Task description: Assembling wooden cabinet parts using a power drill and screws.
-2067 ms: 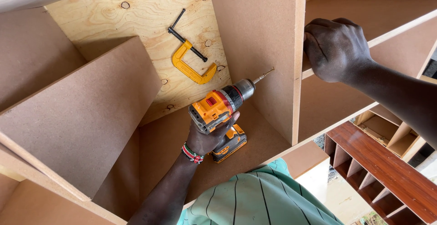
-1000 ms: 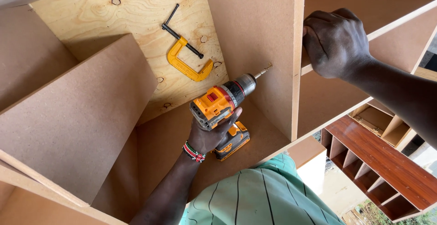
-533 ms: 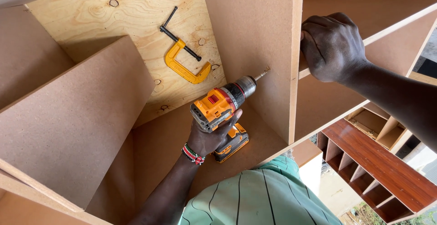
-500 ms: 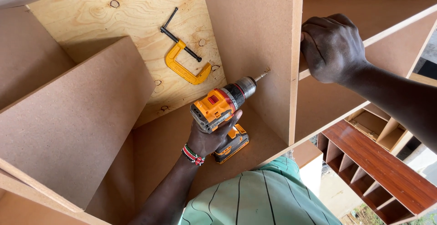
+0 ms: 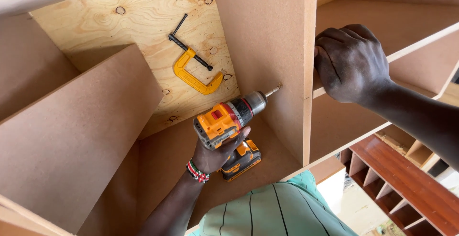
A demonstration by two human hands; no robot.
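Panels [image 5: 267, 40]: matt smooth MDF. Back board [image 5: 143, 16]: knotty plywood, grainy. Clamp [image 5: 193, 76]: painted metal. Drill [image 5: 229, 121]: glossy plastic, metal chuck.

Inside a carpentry workshop: raw fibreboard cabinet panels [image 5: 267, 49] over a plywood backing [image 5: 143, 21], a yellow C-clamp [image 5: 193, 76] lying loose, an orange cordless drill [image 5: 229, 121] in use, a finished reddish shelf unit [image 5: 406, 188] nearby.
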